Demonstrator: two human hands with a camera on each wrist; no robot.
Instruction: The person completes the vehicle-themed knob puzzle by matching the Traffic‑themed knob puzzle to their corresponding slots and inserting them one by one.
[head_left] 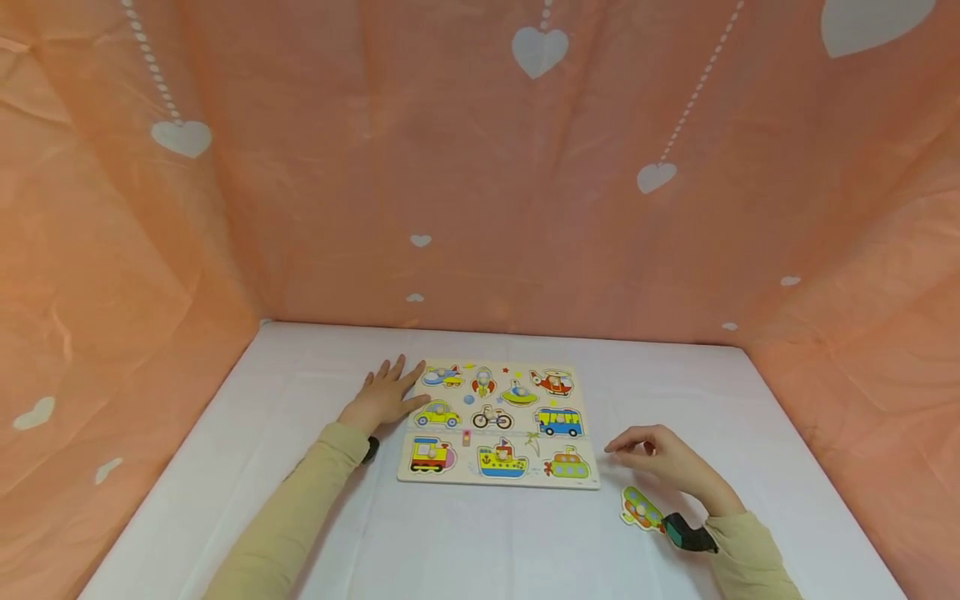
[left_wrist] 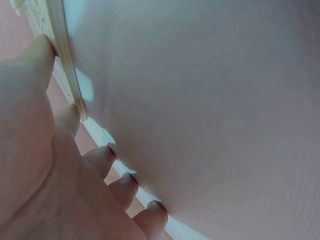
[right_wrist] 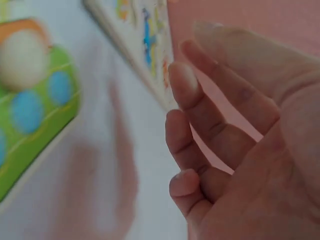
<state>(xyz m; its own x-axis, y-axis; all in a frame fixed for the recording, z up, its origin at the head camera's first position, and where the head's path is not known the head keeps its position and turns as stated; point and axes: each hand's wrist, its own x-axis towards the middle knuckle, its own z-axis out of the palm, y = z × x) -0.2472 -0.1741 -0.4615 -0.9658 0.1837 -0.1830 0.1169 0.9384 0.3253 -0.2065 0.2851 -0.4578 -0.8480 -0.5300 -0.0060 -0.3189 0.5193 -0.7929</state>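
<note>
A wooden puzzle board [head_left: 465, 479] printed with vehicles lies on the white table. My left hand [head_left: 381, 400] is spread at its left side; the left wrist view has thumb and forefinger touching the board's edge [left_wrist: 75, 82], the other fingertips on the table. Off the board's right side, my right hand [head_left: 663, 458] hovers with loosely bent fingers and nothing between them. Below that hand, near the wrist, lies a loose green submarine puzzle piece [head_left: 640, 507]. Its pale round knob [right_wrist: 24, 60] appears large and blurred in the right wrist view.
Pieces on the board include a yellow car [head_left: 438, 414], a blue bus [head_left: 559, 422], a train [head_left: 431, 455] and a ship [head_left: 502, 460]. A peach cloth with white hearts [head_left: 540, 52] walls the table's back and sides. A dark band [head_left: 686, 533] circles the right wrist.
</note>
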